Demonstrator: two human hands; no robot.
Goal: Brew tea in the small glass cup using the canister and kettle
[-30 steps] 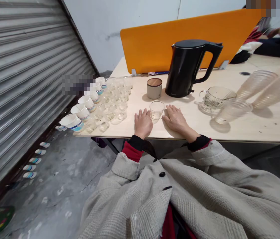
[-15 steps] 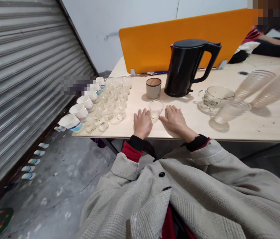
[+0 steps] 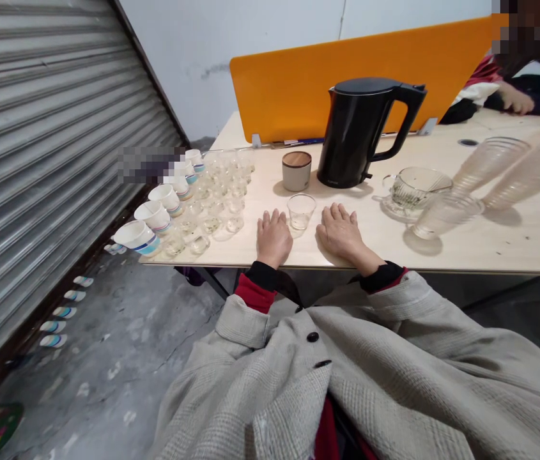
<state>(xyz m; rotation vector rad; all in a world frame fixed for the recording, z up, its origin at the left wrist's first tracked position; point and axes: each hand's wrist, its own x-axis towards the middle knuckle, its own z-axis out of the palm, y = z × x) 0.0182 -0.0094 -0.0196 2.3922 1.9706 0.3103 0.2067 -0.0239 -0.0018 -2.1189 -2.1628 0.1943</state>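
My left hand (image 3: 274,238) lies flat, palm down, near the table's front edge, just left of a clear plastic cup (image 3: 301,211). The cup stands upright with a little clear liquid in its bottom. On its other side my right hand (image 3: 340,231) rests palm down with fingers stretched out, a small gap from the cup. Neither hand holds anything. Behind the cup stand a beige jar (image 3: 296,172) with a wooden lid and a black electric kettle (image 3: 358,134). Right of the kettle is a glass cup (image 3: 418,188) with dark bits inside, tea leaves by their look.
Rows of small clear cups (image 3: 212,207) and several white paper cups (image 3: 138,236) fill the table's left end. Stacked plastic cups (image 3: 490,166) lean at the right. An orange divider (image 3: 289,96) stands behind. Another person's hand (image 3: 516,99) rests at the far right.
My right hand has shifted slightly right, its thumb drawing away from the cup. My left hand and the cup stay put. The other person's hand has moved.
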